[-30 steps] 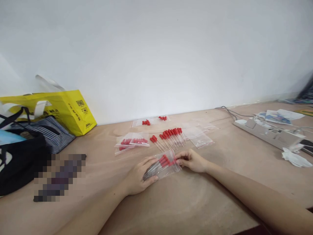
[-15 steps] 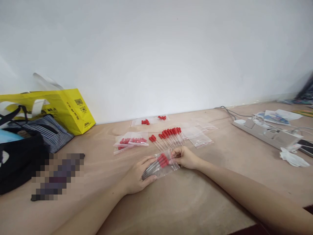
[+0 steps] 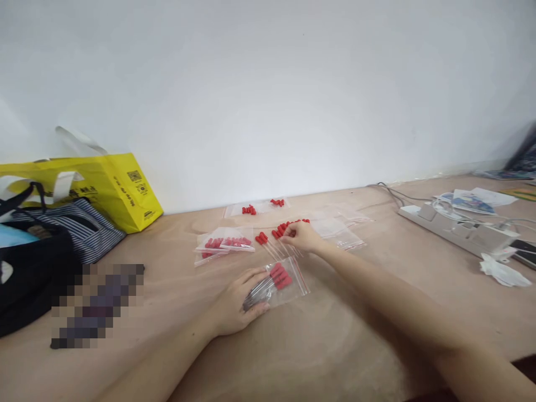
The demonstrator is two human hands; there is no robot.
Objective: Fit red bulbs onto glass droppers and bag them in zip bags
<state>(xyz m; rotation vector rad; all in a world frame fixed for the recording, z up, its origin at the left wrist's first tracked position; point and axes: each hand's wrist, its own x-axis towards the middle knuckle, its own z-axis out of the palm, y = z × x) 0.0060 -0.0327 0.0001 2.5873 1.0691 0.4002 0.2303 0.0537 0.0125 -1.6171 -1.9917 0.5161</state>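
My left hand (image 3: 239,302) is wrapped round the closed end of a clear zip bag (image 3: 293,287), which holds several thin sticks with red heads. The bag's zip end points right. My right hand (image 3: 302,235) is over a row of loose red-headed sticks (image 3: 277,233) lying on the table, its fingers pinched together at them; whatever is between the fingertips is too small to make out. Two more of these sticks (image 3: 262,238) lie just left of the row. Filled bags (image 3: 226,243) with red heads rest further left.
Flat clear bags (image 3: 335,228) lie right of the row, and other bags with red pieces (image 3: 263,207) sit by the wall. A white power strip (image 3: 444,231) with cables is at right. A yellow bag (image 3: 125,192) and a striped pouch (image 3: 79,223) stand at left.
My right hand has left the bag's open end and moved up and slightly left to the loose sticks. My left hand keeps the bag in place.
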